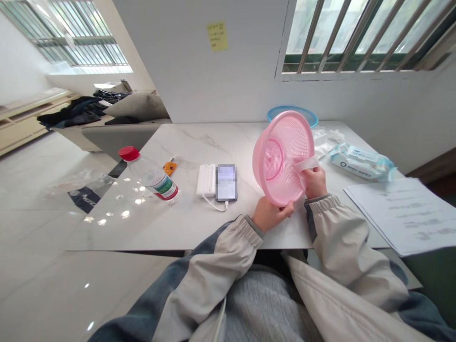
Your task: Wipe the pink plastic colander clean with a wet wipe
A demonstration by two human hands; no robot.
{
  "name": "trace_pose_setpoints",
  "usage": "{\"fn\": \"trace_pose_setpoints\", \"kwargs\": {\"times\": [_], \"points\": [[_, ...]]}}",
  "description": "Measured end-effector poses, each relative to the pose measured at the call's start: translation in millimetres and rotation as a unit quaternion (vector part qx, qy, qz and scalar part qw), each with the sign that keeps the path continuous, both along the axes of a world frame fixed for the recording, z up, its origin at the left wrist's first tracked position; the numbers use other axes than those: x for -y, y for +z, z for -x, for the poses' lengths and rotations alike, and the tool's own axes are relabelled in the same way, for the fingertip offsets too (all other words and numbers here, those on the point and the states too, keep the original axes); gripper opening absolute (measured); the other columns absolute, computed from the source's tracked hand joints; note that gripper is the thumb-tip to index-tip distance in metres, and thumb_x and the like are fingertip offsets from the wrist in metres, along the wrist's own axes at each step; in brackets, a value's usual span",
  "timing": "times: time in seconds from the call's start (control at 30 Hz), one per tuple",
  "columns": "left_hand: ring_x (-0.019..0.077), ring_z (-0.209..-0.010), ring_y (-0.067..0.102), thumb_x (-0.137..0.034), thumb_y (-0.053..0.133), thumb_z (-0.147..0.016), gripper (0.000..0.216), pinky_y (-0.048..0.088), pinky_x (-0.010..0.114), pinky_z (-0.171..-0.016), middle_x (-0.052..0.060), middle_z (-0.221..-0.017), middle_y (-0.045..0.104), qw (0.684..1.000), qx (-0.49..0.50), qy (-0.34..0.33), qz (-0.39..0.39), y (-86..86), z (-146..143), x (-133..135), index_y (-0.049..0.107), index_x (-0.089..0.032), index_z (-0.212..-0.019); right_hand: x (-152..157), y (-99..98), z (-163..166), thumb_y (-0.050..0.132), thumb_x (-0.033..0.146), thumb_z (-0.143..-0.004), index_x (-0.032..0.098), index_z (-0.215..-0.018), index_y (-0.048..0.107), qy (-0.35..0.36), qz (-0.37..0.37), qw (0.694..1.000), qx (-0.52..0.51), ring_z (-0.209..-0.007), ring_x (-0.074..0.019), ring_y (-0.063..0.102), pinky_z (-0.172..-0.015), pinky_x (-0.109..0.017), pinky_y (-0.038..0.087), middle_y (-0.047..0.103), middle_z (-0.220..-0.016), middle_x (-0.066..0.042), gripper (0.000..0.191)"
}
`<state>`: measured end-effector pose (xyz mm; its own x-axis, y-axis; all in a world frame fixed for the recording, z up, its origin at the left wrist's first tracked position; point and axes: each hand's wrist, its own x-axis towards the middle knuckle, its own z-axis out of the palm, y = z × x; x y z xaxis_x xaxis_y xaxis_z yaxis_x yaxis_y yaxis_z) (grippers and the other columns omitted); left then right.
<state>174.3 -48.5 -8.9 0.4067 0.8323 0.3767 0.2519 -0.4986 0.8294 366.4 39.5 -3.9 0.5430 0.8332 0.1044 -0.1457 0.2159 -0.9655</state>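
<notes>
A pink mesh colander [272, 159] is held tilted above the table, its open side turned to the right and toward me. My left hand [272, 213] is closed on its lower rim. At the colander's right rim, my right hand [315, 183] pinches a white wet wipe [307, 165], which lies over the rim and against the inner wall. Part of the right hand's fingers is hidden behind the wipe. Beyond the colander, a blue round plastic basin or lid [312, 118] stands at the back of the table, partly covered by it.
On the marble-patterned table [185, 142] lie a wet wipes pack [361, 161], printed papers [409, 213], crumpled clear plastic [324, 140], a white power bank [205, 180] cabled to a phone [226, 185], an orange tag [170, 167] and a tilted red-capped bottle [156, 183].
</notes>
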Motion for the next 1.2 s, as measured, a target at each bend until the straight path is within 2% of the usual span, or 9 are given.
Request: {"fn": "trace_pose_setpoints", "kwargs": {"times": [0.17,0.3,0.4,0.6,0.87,1.07,1.2], "points": [[0.0190,-0.070,0.076,-0.037,0.060,-0.101,0.041,0.060,0.028,-0.080,0.001,-0.065,0.077,1.000,-0.001,-0.003,-0.007,0.9,0.8,-0.2,0.074,-0.021,-0.067,4.5,7.0,5.8,0.091,0.020,-0.057,0.019,-0.098,0.081,0.057,-0.012,0.997,-0.048,-0.100,-0.0257,0.079,-0.086,-0.035,0.068,0.083,-0.110,-0.007,0.042],[0.0205,-0.076,0.077,-0.038,0.062,-0.100,0.039,0.061,0.030,-0.088,0.003,-0.069,0.078,0.999,-0.025,0.011,-0.027,2.7,1.6,-0.3,0.073,-0.021,-0.067,5.8,7.1,4.4,0.092,0.017,-0.055,0.022,-0.104,0.081,0.102,-0.005,0.993,-0.058,-0.118,-0.0313,0.076,-0.100,-0.042,0.066,0.081,-0.120,-0.008,0.051],[0.0216,-0.078,0.077,-0.041,0.063,-0.100,0.039,0.062,0.032,-0.088,0.004,-0.070,0.078,0.998,-0.041,0.023,-0.029,3.4,1.7,0.1,0.074,-0.022,-0.068,4.0,2.8,1.2,0.093,0.020,-0.056,0.024,-0.108,0.080,0.120,-0.001,0.991,-0.055,-0.124,-0.0347,0.074,-0.105,-0.049,0.065,0.080,-0.124,-0.008,0.054],[0.0237,-0.080,0.076,-0.047,0.066,-0.097,0.040,0.062,0.035,-0.088,0.006,-0.070,0.076,0.997,-0.052,0.034,-0.041,3.2,1.8,0.4,0.073,-0.022,-0.067,-0.7,-7.2,-3.6,0.092,0.024,-0.058,0.024,-0.108,0.079,0.153,0.020,0.986,-0.060,-0.119,-0.0351,0.076,-0.106,-0.053,0.063,0.081,-0.120,-0.008,0.052],[0.0236,-0.079,0.076,-0.043,0.065,-0.098,0.041,0.062,0.036,-0.088,0.006,-0.069,0.075,0.995,-0.065,0.039,-0.060,1.8,1.0,-0.7,0.072,-0.021,-0.064,-2.3,-9.2,-0.5,0.091,0.017,-0.046,0.021,-0.097,0.081,0.149,0.059,0.983,-0.092,-0.099,-0.0315,0.079,-0.096,-0.049,0.067,0.083,-0.105,-0.006,0.052],[0.0230,-0.079,0.077,-0.043,0.066,-0.097,0.038,0.062,0.033,-0.088,0.005,-0.069,0.077,0.997,-0.052,0.045,-0.040,0.0,1.5,-0.9,0.075,-0.022,-0.067,-0.9,-7.3,1.9,0.091,0.017,-0.050,0.020,-0.105,0.080,0.143,0.049,0.987,-0.046,-0.105,-0.0334,0.078,-0.095,-0.048,0.066,0.083,-0.109,-0.008,0.057],[0.0213,-0.075,0.078,-0.038,0.065,-0.098,0.038,0.062,0.030,-0.087,0.003,-0.067,0.078,0.997,-0.046,0.043,-0.034,0.2,1.3,-0.7,0.075,-0.022,-0.066,1.0,-2.9,3.8,0.092,0.017,-0.050,0.022,-0.102,0.080,0.137,0.040,0.989,-0.041,-0.109,-0.0346,0.078,-0.096,-0.048,0.067,0.083,-0.110,-0.007,0.054]]}}
